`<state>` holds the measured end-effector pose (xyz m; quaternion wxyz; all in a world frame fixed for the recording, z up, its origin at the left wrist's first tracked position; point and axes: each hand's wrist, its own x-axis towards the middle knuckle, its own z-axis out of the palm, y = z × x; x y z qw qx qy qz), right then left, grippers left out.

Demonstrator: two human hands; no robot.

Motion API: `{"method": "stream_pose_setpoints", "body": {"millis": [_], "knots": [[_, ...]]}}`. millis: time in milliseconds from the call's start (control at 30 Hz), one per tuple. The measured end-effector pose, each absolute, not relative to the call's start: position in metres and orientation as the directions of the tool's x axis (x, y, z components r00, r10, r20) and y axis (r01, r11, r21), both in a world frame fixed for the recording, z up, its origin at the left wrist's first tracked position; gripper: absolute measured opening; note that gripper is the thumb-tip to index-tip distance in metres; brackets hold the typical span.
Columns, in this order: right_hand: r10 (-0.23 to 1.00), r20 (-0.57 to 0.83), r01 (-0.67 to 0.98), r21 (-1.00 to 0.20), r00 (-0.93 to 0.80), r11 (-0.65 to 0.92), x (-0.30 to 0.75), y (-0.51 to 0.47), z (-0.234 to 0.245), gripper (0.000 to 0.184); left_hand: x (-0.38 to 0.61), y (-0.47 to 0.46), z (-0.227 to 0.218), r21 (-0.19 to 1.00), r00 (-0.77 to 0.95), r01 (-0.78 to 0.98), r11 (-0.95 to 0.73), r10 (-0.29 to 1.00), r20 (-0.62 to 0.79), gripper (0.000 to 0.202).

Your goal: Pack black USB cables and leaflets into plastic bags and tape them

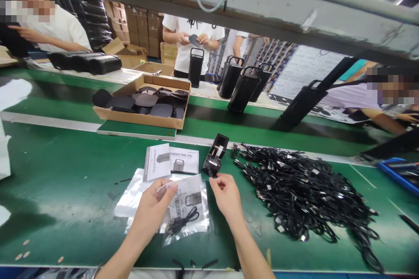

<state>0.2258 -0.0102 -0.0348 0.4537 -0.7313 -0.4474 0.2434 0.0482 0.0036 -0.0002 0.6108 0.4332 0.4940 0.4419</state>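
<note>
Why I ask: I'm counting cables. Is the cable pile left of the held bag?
No, the pile lies to the right of the bag, beyond the right hand.

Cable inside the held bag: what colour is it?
The cable is black, clearest in the head view.

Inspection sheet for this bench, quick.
Surface: glossy green bench.
Parts: clear bag holding a printed leaflet and black cable; two printed booklets behind; tape dispenser right of the booklets.
Clutter: pale round spots, near left; dark scraps, near edge.
Hands: left hand grips the clear bag; right hand pinched at the tape dispenser's near end.
Cables: tangled cable heap right of the hands.
Surroundings: co-workers across the bench; open carton of dark pads; black handled cylinders.
</note>
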Motion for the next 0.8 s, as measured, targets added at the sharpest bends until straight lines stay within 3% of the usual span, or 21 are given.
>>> {"method": "stream_pose_setpoints", "body": {"millis": [100, 167, 233, 300, 433, 600, 800], "knots": [[0.907, 0.084, 0.398, -0.912, 0.413, -0.097, 0.221, -0.024, -0.017, 0.028, 0.044, 0.005, -0.007, 0.971, 0.145, -0.078, 0.225, 0.966, -0.213, 0.033], [0.958, 0.025, 0.248, -0.968, 0.286, -0.049, 0.209, -0.033, -0.003, 0.029, 0.043, 0.004, -0.009, 0.976, 0.189, -0.035, 0.213, 0.961, -0.203, 0.033], [0.984, -0.119, 0.071, -0.989, 0.134, -0.129, 0.193, -0.037, 0.005, 0.033, 0.043, 0.002, -0.008, 0.984, 0.192, 0.015, 0.18, 0.965, -0.179, 0.032], [0.965, -0.253, 0.008, -0.967, 0.064, -0.254, 0.179, -0.035, 0.006, 0.038, 0.043, -0.001, -0.004, 0.987, 0.162, 0.065, 0.147, 0.974, -0.156, 0.032], [0.933, -0.342, 0.252, -0.899, 0.108, -0.359, 0.168, -0.028, -0.004, 0.048, 0.041, -0.007, -0.002, 0.984, 0.152, 0.074, 0.162, 0.973, -0.171, 0.033], [0.96, -0.219, 0.652, -0.705, 0.176, -0.28, 0.173, -0.034, -0.007, 0.046, 0.033, -0.004, -0.002, 0.946, 0.149, -0.145, 0.291, 0.951, -0.27, 0.036], [0.975, -0.221, 0.693, -0.698, 0.035, -0.183, 0.191, -0.046, -0.008, 0.026, 0.019, 0.003, 0.015, 0.865, 0.159, -0.337, 0.372, 0.928, -0.337, 0.036]]}}
